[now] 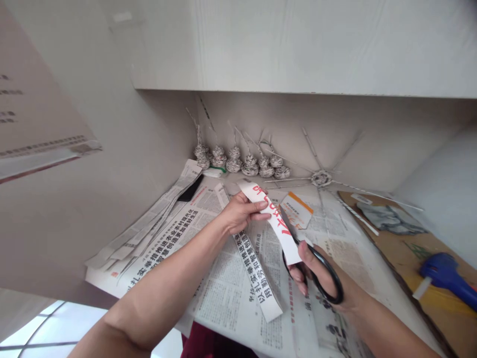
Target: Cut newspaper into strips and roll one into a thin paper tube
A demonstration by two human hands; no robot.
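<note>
A white paper strip [280, 226] with red handwriting is pinched between the thumb and fingers of my left hand [246, 210]. My right hand [309, 263] grips a pair of black-handled scissors [328, 278], with the blades against the right side of this strip. The strip slants down from my left hand towards the scissors, and its lower end rests by my right thumb. Below my left hand, a longer cut newspaper strip [257, 278] with large black print lies on the newspaper-covered table [219, 293].
Several gourd-shaped woven paper pieces [249, 165] line the back wall, beside a star-like weave with spokes [321, 178]. Stacked newspaper strips [149, 219] lie left, near a dark phone [191, 189]. A blue glue gun [443, 276] rests on cardboard [395, 248] at right. A shelf overhangs.
</note>
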